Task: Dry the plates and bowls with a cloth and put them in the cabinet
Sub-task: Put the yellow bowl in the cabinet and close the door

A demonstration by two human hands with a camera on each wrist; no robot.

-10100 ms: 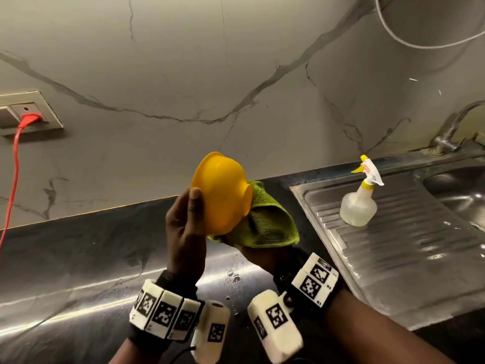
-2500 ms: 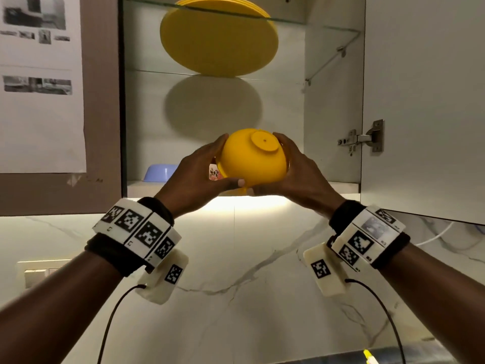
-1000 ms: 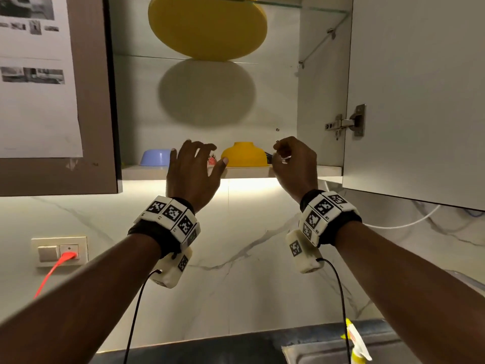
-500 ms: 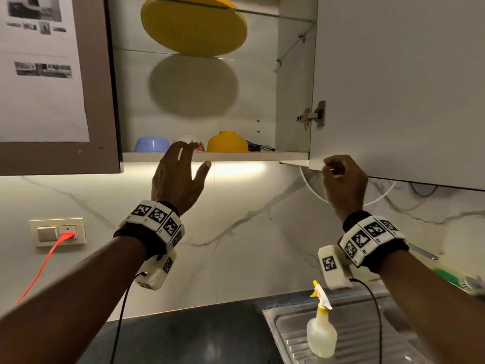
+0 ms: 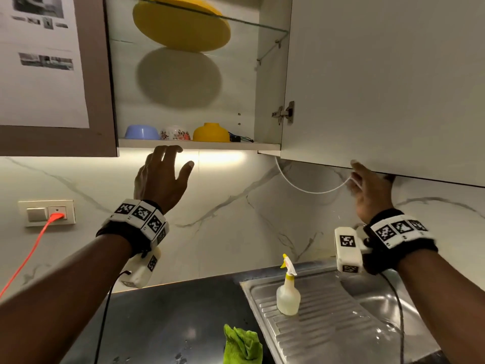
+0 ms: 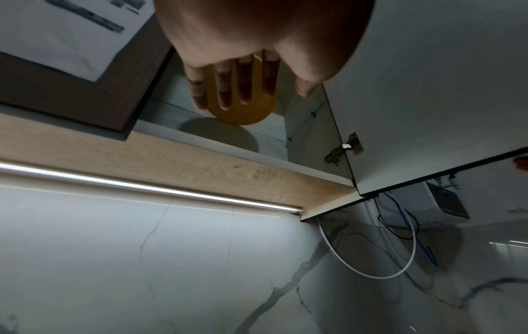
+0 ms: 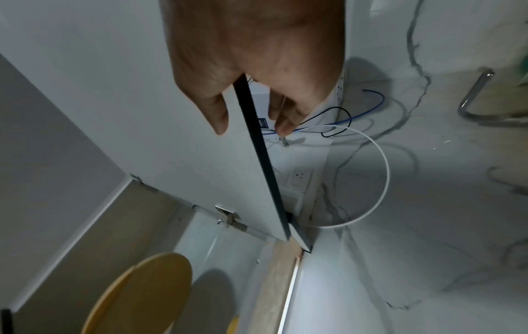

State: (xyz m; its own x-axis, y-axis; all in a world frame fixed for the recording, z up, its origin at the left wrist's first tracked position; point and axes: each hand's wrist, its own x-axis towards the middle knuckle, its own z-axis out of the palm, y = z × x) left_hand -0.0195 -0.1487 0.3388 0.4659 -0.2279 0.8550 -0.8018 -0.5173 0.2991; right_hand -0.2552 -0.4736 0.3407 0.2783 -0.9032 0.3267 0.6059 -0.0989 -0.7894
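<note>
Yellow bowl [image 5: 211,132] upside down on the cabinet's bottom shelf [image 5: 199,145].
Left hand [image 5: 160,177] below it, fingers [image 5: 168,153] spread, holding nothing; right hand [image 5: 370,187] pinches the cabinet door [image 5: 380,80] lower edge.

yellow plate [image 5: 181,24] top cropped, printed sheet [image 5: 39,61] blurred

Arms: bare, no sleeves in view.
Left wrist band [image 5: 136,222]: black strap carrying a row of white blocks printed with black square-pattern markers.
Left wrist camera [image 5: 140,269]: white boxy housing under the wrist, marker on its side, thin black cable trailing down.
Right wrist band [image 5: 401,229]: same black strap and marker blocks.
Right wrist camera [image 5: 347,249]: white box, two markers, black cable.
</note>
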